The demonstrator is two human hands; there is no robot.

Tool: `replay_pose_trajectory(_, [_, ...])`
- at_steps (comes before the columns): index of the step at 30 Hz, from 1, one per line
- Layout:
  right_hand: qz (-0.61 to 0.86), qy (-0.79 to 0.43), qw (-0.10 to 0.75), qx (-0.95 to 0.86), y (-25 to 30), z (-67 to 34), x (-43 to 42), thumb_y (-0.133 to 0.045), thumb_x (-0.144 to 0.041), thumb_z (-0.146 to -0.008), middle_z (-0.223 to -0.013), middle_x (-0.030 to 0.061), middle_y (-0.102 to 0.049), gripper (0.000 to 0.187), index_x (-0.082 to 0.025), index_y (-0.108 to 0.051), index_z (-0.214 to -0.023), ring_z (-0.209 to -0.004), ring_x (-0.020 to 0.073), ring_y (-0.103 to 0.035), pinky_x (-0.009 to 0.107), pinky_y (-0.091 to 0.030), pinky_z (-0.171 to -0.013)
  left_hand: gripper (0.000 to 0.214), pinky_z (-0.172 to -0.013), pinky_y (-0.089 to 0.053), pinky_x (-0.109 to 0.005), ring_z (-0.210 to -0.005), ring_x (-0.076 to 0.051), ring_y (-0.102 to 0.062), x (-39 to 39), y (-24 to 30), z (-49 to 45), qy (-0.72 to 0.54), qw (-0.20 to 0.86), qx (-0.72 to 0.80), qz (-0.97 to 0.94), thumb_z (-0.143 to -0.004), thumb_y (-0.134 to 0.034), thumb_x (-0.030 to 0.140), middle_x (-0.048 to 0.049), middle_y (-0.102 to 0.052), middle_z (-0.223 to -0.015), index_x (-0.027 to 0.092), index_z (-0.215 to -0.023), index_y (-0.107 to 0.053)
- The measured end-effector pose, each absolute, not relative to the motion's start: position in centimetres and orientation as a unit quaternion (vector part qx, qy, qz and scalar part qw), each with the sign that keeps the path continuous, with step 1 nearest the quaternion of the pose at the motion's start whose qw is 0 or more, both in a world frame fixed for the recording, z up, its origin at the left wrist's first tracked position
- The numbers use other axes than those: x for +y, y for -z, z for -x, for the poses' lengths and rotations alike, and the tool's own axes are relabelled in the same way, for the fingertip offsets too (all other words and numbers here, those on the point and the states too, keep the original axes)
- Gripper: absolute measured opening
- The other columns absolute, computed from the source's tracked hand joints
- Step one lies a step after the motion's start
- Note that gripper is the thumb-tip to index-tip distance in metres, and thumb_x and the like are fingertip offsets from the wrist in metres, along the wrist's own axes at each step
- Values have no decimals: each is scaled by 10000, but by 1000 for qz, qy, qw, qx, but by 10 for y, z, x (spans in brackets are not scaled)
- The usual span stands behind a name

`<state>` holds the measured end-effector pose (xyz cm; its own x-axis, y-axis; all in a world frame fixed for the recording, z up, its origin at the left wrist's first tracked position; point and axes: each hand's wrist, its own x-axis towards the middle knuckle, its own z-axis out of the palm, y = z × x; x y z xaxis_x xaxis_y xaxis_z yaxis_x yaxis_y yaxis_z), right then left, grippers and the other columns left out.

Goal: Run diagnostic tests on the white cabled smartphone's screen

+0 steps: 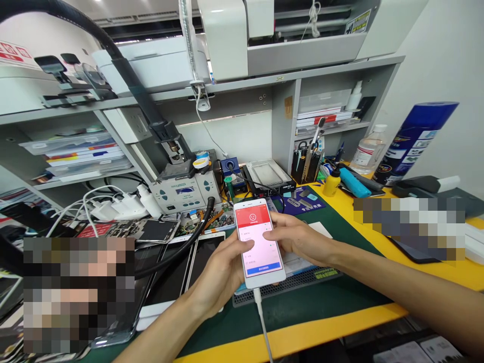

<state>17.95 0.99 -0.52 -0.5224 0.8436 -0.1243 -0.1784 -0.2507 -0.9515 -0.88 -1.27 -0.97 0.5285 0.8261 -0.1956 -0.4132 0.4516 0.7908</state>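
A white smartphone (257, 242) is lit with a red and pink screen, and a white cable (263, 322) is plugged into its bottom end. My left hand (222, 269) grips the phone from the left, thumb resting on the screen. My right hand (298, 237) holds its right edge, thumb on the screen too. The phone hovers over a green work mat (302, 302) with a yellow border.
A grey soldering station (185, 190) with a black hose stands behind. Loose phone screens (166, 267) and circuit boards lie at left. White chargers (113, 205), a tool holder (307, 164), a clear bottle (368, 150), a blue can (416, 136) and shelves surround the bench.
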Motion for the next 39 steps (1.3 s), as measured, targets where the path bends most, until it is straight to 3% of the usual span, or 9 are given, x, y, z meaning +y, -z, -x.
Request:
replay_pose_trajectory(26, [358,-712,361,-484,-2,-177,8,-692,-266,-733,-948,61,-694,412,-195,-593,-1127,-786,223,-649,330,-465,-657,565,-901,-492,-424,-1078,-270,-633,-13,9,8,-394,800,282,-354,-898,-564,181,-122,-672,-1215,199,-1441,-409])
replay_pose_trajectory(34, [346,-718,357,-487,-1,-178,7,-673,-256,-764,-964,66,-684,414,-194,-574,-1161,-856,244,-653,362,-487,-712,532,-889,-503,-427,-1066,-264,-640,-15,6,7,-389,798,285,-361,-899,-567,182,-120,-674,-1215,192,-1415,-439])
replay_pose_trajectory(39, [335,-716,349,-503,3,-180,9,-642,-253,-808,-924,57,-678,394,-213,-566,-1192,-778,217,-642,406,-503,-744,546,-921,-487,-409,-1082,-252,-636,-15,8,7,-393,797,283,-362,-903,-568,192,-108,-681,-1207,193,-1429,-423])
